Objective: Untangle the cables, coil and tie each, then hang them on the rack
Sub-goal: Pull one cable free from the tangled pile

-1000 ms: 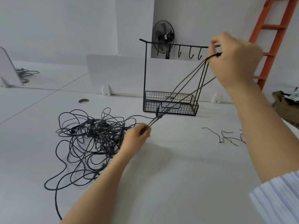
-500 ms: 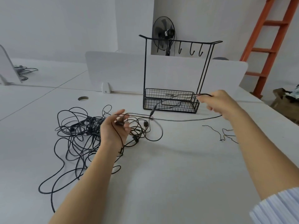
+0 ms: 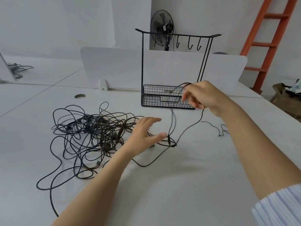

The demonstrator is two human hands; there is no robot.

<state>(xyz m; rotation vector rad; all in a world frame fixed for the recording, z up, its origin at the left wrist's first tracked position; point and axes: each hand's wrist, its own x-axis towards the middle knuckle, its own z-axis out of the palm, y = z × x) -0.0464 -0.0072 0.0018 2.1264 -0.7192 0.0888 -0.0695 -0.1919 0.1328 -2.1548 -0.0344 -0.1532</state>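
Note:
A tangle of black cables (image 3: 91,137) lies on the white table (image 3: 187,185), left of centre. My left hand (image 3: 145,131) hovers over the tangle's right edge with fingers spread, holding nothing. My right hand (image 3: 203,97) is raised in front of the rack's basket and holds loops of one black cable (image 3: 185,129), which hangs down from it and runs back to the tangle. The black wire rack (image 3: 175,36) stands at the back of the table, with several bare hooks on its top bar and a mesh basket (image 3: 156,97) at its base.
Thin black twist ties (image 3: 219,128) lie on the table to the right. A white divider panel (image 3: 114,67) stands behind the rack. A round cable hole (image 3: 79,96) is at the left. An orange ladder (image 3: 268,44) and a fan (image 3: 162,28) stand beyond.
My right hand came down from near the rack's top bar to basket height. My left hand let go of the cable and opened over the tangle's right edge.

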